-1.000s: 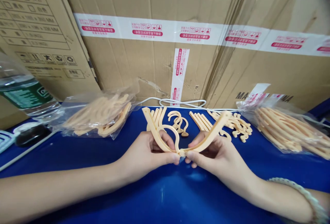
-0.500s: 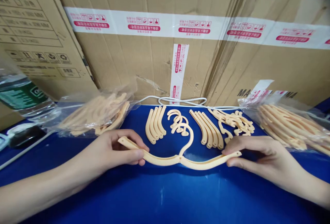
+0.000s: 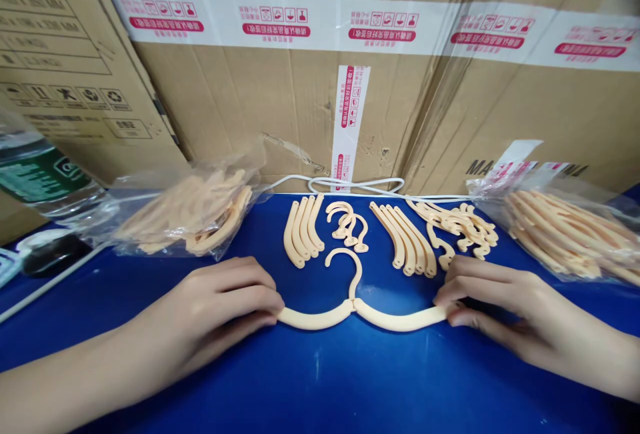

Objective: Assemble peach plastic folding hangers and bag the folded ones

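A cream plastic folding clothes hanger lies spread on the blue surface, its two arms joined in the middle below a hook that curls away from me. The tip of its left arm is closed in the fingers of my left hand. My right hand pinches the end of the right arm, and the fingers hide that tip. Just beyond the hanger lie several loose hooks. Rows of loose hanger arms, one on the left and one on the right, flank them.
A heap of small cream parts sits behind my right hand. Clear bags of parts lie at left and right. A water bottle stands far left. A white cable runs along the cardboard box at the back.
The hanger has been lowered and turned over, its smooth side now showing and its hook resting flatter. Both my hands have rolled over with it, still gripping the ends.
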The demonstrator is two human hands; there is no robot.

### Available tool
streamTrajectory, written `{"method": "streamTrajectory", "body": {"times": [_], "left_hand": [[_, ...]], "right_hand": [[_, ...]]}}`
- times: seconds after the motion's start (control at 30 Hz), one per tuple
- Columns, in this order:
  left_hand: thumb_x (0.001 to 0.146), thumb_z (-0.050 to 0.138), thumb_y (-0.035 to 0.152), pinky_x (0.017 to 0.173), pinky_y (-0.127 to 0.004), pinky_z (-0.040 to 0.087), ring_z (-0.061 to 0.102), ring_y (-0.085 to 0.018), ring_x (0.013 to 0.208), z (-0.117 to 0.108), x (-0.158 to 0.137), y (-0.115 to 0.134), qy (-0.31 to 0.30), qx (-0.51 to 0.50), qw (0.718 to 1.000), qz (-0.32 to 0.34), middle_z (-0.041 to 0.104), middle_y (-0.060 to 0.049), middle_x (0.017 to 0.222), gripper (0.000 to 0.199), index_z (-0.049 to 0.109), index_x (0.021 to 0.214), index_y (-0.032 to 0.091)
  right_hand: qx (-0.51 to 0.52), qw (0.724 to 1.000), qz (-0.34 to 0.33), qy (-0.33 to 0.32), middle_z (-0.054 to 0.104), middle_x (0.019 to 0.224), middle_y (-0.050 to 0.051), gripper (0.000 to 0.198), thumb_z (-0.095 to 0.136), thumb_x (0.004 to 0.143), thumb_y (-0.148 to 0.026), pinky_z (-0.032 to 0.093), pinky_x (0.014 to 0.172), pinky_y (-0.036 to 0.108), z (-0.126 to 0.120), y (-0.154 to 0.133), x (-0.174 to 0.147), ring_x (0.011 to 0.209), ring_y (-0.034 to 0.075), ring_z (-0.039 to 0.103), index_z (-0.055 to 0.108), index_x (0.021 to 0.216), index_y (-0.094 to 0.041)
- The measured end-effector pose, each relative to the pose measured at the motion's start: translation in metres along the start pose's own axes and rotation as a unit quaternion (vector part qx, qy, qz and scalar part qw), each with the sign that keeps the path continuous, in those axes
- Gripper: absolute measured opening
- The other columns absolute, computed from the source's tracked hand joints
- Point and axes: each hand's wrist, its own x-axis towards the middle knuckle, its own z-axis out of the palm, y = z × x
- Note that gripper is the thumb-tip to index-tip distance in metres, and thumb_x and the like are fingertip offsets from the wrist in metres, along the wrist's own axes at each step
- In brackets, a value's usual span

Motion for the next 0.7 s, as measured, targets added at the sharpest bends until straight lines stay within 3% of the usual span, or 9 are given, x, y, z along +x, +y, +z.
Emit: {"method": "streamTrajectory", "body": {"times": [0.07,0.4,0.7], "left_hand": [[0.094,0.051,0.008,0.071,-0.024,0.053,0.065,-0.017,0.081,-0.001,0.002,-0.004,0.005,0.009,1.0,0.009,0.069,-0.007,0.095,0.025,0.068,0.106,0.022],[0.095,0.044,0.003,0.078,-0.03,0.053,0.063,-0.019,0.094,0.005,0.012,-0.028,0.036,0.044,0.998,0.039,0.068,-0.01,0.108,0.036,0.064,0.12,0.021],[0.092,0.052,0.003,0.089,-0.033,0.051,0.061,-0.02,0.103,0.016,0.005,-0.025,0.093,0.063,0.993,0.033,0.066,-0.01,0.112,0.03,0.062,0.116,0.018]], "right_hand": [[-0.003,1.0,0.01,-0.008,0.067,0.084,0.004,0.015,0.054,0.094,-0.018,0.054,0.063,0.025,-0.002,0.0,0.002,0.073,0.017,0.066,0.068,0.092,-0.023],[-0.062,0.996,0.02,0.069,0.067,0.083,0.007,0.017,0.054,0.095,-0.024,0.054,0.064,0.03,0.001,0.014,0.011,0.073,0.019,0.066,0.068,0.087,-0.02],[-0.122,0.983,0.011,0.136,0.064,0.099,0.009,0.007,0.061,0.091,-0.025,0.055,0.078,0.034,0.007,0.017,0.002,0.091,0.023,0.065,0.064,0.096,-0.021]]}}
